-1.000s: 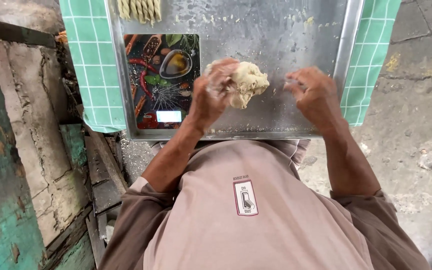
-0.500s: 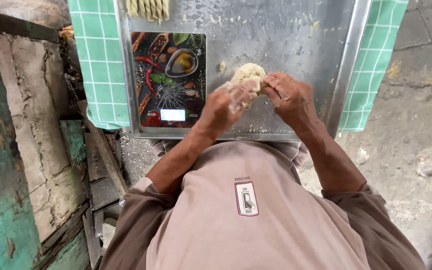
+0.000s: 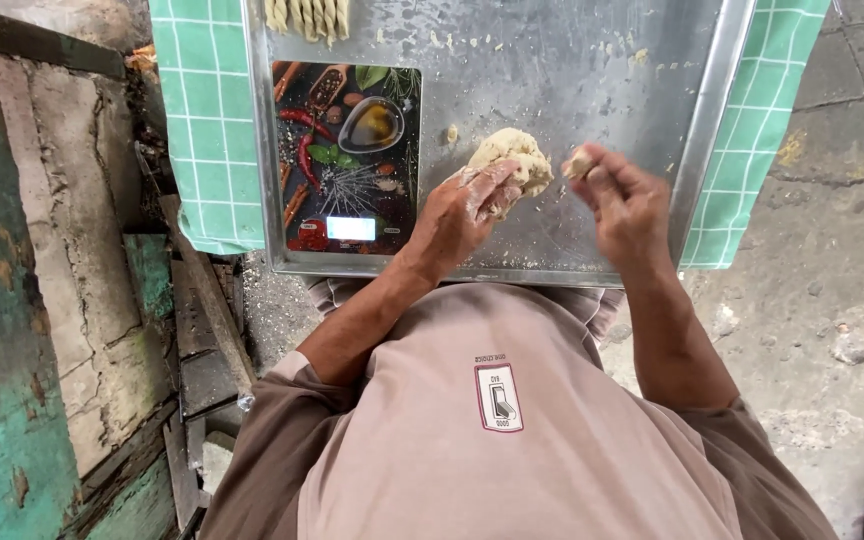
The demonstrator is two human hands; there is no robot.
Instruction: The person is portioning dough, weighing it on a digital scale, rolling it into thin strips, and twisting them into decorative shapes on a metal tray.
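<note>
a: since half a second back, both hands have parted. then they were bunched together on the dough lump; now the right hand has drawn off to the side with a small piece of dough pinched in its fingertips.

b: and the left hand?

a: floured fingers curled over the near side of the lump, pressing it down onto the metal tray. grasping, not released.

b: where does the lump sit?

a: about mid-tray, just right of the kitchen scale, which has a printed spice picture on top and a small lit display. lump and scale are close but apart. the pinched piece hangs just beside the lump, no longer joined to it.

b: anything else on the tray?

a: twisted dough sticks at the far edge, crumbs and flour scattered about. green checked cloth under the tray.

b: judgement on doing the pull-off well?

a: keep the left hand anchoring the lump so it does not slide on the slick metal, and pinch cleanly with the fingertips so the piece comes away whole rather than shedding crumbs. floured fingers should help against sticking.
</note>
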